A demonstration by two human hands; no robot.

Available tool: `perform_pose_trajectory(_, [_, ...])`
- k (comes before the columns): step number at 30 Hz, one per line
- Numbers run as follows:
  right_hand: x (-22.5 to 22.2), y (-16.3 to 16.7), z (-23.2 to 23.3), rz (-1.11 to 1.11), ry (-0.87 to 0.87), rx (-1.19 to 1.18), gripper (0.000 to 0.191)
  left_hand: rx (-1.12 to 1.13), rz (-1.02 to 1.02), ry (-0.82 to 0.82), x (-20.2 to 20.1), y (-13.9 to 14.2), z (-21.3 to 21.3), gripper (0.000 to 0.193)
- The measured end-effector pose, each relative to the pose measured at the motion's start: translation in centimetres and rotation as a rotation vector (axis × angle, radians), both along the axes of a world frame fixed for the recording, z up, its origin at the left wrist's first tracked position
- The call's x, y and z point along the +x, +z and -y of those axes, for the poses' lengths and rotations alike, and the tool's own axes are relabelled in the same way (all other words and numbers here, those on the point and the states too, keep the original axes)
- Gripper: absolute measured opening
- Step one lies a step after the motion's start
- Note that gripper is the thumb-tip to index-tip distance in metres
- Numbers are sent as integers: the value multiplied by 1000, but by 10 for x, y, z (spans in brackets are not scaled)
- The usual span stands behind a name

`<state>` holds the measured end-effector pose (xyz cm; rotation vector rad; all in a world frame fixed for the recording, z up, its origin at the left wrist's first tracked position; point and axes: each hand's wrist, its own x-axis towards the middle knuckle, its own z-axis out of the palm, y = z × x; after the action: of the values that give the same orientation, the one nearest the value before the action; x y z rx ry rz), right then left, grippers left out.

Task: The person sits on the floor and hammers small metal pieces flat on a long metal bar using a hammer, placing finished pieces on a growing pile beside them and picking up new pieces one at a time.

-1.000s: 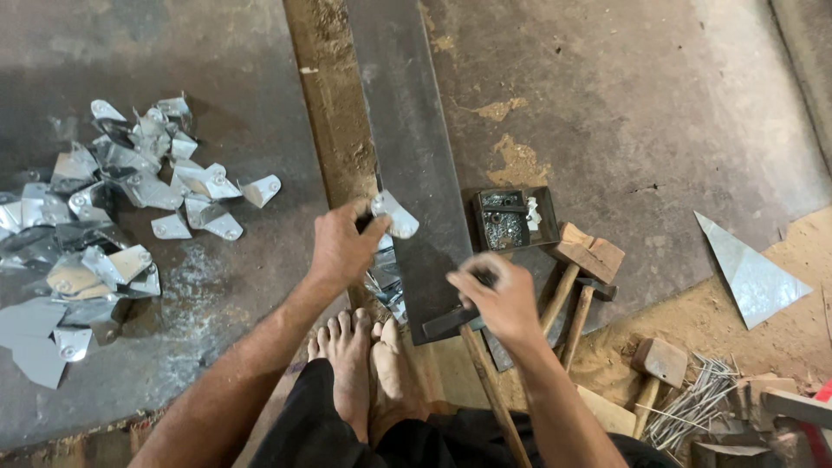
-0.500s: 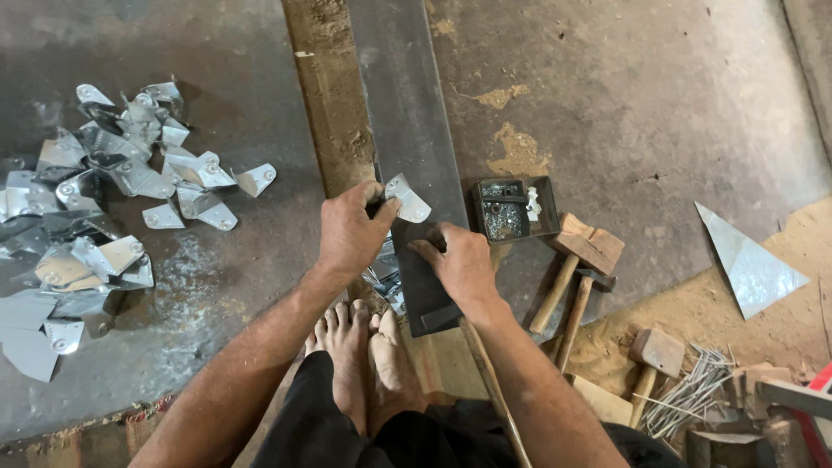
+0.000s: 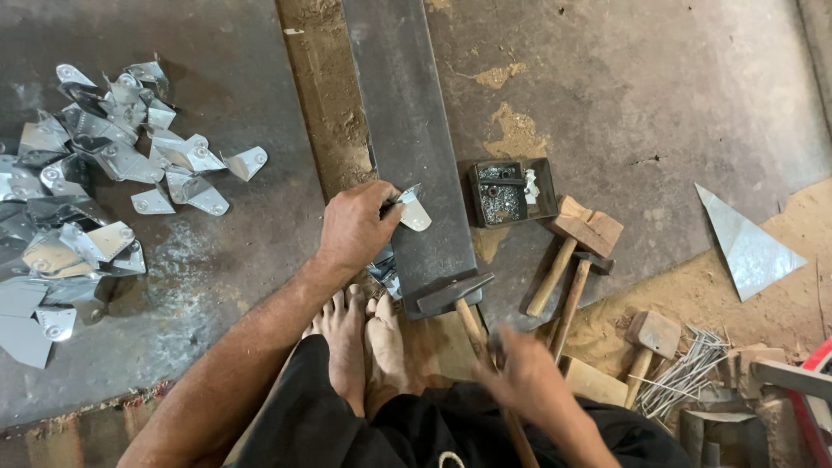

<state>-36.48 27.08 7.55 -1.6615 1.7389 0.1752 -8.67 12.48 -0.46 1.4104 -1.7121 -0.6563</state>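
My left hand (image 3: 355,227) pinches a small bent sheet-metal piece (image 3: 413,210) against the long dark steel bar (image 3: 407,130) that runs away from me. My right hand (image 3: 529,381), blurred and low in the view, grips the wooden handle of a metal-headed hammer (image 3: 452,293) whose head rests at the near end of the bar. More small metal pieces (image 3: 383,269) lie under my left wrist beside the bar. My bare feet (image 3: 364,347) are together just below.
A heap of cut shiny metal pieces (image 3: 95,199) lies at the left. A small black box of rivets (image 3: 507,192) sits right of the bar, with two wooden mallets (image 3: 572,251), a third mallet (image 3: 646,342), loose nails (image 3: 693,368) and a triangular metal sheet (image 3: 747,247).
My right hand has pulled back from the metal piece toward me and taken the hammer's handle. My left hand still holds the piece on the bar.
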Motion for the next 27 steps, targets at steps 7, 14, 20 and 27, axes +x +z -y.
perform_pose_trajectory(7, [-7, -1, -31, 74, -203, -37, 27, -90, 125, 5, -4, 2, -8, 13])
perform_pose_trajectory(14, [13, 9, 5, 196, -232, -291, 21, -303, 270, -21, -6, 0, -14, 16])
perform_pose_trajectory(20, [47, 16, 23, 206, -124, -585, 22, -322, 280, 7, -7, -2, -14, 15])
perform_pose_trajectory(27, [52, 28, 38, 77, -189, -204, 23, -325, 258, 0, -7, -5, -14, 11])
